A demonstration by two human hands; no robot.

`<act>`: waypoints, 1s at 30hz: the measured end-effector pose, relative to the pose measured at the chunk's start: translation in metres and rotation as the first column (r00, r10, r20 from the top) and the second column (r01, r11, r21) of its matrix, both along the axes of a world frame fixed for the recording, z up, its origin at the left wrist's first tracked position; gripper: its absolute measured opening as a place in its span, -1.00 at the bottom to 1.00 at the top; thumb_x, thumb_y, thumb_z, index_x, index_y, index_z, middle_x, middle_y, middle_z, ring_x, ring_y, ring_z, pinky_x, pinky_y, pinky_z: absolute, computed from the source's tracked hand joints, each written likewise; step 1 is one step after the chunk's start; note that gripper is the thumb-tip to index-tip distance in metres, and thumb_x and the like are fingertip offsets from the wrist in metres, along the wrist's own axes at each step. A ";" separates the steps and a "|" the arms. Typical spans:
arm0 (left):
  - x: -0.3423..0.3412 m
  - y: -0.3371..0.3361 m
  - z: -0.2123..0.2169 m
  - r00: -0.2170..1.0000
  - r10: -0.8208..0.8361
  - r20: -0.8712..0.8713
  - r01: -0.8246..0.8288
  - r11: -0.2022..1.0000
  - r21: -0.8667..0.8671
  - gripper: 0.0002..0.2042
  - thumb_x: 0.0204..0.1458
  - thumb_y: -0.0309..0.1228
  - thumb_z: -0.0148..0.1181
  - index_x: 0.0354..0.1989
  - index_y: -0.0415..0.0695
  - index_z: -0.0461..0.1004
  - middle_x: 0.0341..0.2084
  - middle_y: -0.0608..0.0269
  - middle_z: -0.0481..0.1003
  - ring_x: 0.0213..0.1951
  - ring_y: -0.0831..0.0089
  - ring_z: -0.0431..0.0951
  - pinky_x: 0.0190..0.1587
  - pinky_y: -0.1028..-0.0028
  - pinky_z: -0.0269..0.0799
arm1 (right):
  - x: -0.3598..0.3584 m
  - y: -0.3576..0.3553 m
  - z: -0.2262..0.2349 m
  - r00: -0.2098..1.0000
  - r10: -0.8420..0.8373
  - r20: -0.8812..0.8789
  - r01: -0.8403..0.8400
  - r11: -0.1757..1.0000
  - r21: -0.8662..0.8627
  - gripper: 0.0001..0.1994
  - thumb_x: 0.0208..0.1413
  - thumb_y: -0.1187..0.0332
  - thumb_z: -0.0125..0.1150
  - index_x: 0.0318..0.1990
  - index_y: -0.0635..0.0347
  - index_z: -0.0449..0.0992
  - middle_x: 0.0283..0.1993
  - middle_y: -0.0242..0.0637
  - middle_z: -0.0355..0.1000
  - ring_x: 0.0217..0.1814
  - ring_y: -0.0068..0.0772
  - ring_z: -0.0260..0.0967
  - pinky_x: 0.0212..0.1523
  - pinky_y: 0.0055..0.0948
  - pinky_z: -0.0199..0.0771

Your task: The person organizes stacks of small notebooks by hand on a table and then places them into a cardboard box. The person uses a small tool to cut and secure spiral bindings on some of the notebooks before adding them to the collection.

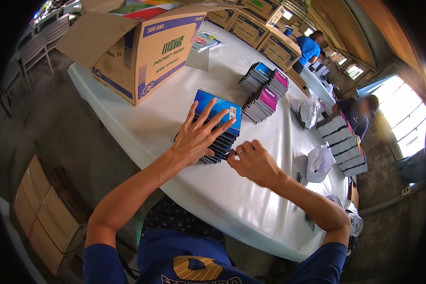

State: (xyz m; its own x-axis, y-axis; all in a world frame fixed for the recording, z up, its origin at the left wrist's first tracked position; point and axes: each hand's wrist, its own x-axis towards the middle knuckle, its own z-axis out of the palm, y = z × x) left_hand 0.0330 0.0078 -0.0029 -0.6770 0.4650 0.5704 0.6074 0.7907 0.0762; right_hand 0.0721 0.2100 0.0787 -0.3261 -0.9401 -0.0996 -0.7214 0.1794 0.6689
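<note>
A stack of blue-covered spiral notebooks point(233, 127) stands near the table's front edge, the dark coils of its lower ones showing toward me. My left hand point(199, 137) lies on top with its fingers spread over the upper cover. At the stack's near right corner, my right hand point(256, 163) is closed in a pinch and wears a ring. A small dark bit shows at its fingertips, too small to tell whether it is a coil end or a separate piece.
An open cardboard carton point(151, 57) stands at the back left. Beyond my hands are short stacks of blue and magenta notebooks point(260, 104). Plastic bags point(320, 163) and tall notebook stacks point(343, 146) line the right side. Other people point(310, 49) are farther back; more cartons point(47, 213) are at lower left.
</note>
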 end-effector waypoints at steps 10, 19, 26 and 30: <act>0.009 -0.001 -0.002 1.000 0.001 -0.001 -0.001 0.998 -0.061 0.17 -0.52 0.00 0.54 0.43 0.27 0.01 0.41 0.33 0.02 0.44 0.03 -0.13 0.38 -0.18 -0.17 | -0.009 0.005 0.011 0.998 0.022 0.067 -0.026 0.998 0.054 -0.68 -0.11 0.31 0.36 -0.13 -0.06 0.48 -0.18 -0.56 0.40 0.05 -0.51 0.28 0.05 -0.37 0.26; 0.006 -0.002 -0.006 1.000 0.006 -0.028 -0.007 0.998 -0.057 0.17 -0.57 -0.03 0.56 0.42 0.25 0.05 0.42 0.34 0.00 0.43 0.05 -0.10 0.39 -0.16 -0.16 | -0.010 0.001 0.006 0.997 0.063 -0.033 -0.057 0.984 0.169 -0.69 -0.07 0.30 0.34 -0.12 -0.07 0.48 -0.11 -0.55 0.37 0.07 -0.51 0.27 0.01 -0.43 0.26; 0.006 0.003 -0.006 0.999 0.006 -0.039 -0.008 0.999 -0.053 0.17 -0.58 -0.05 0.56 0.41 0.24 0.06 0.40 0.36 0.03 0.43 0.05 -0.10 0.40 -0.14 -0.16 | -0.012 0.006 0.004 0.994 0.110 0.018 -0.111 0.992 0.051 -0.78 -0.09 0.32 0.33 -0.23 0.01 0.52 -0.23 -0.53 0.43 -0.02 -0.50 0.33 -0.04 -0.44 0.29; 0.005 0.001 -0.007 0.998 0.008 -0.061 -0.011 0.999 -0.034 0.16 -0.57 -0.07 0.55 0.41 0.23 0.07 0.40 0.36 0.03 0.44 0.07 -0.10 0.40 -0.14 -0.17 | 0.008 -0.014 -0.013 0.946 -0.320 0.049 0.310 0.939 0.150 -0.84 -0.14 0.36 0.31 -0.35 0.12 0.53 -0.42 -0.45 0.45 -0.17 -0.43 0.42 -0.10 -0.39 0.32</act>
State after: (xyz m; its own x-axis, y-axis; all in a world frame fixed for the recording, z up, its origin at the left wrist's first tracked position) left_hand 0.0381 0.0084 -0.0104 -0.6458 0.4789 0.5946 0.6025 0.7980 0.0117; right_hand 0.0797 0.1964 0.0657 -0.5904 -0.7657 -0.2550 -0.6898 0.3147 0.6520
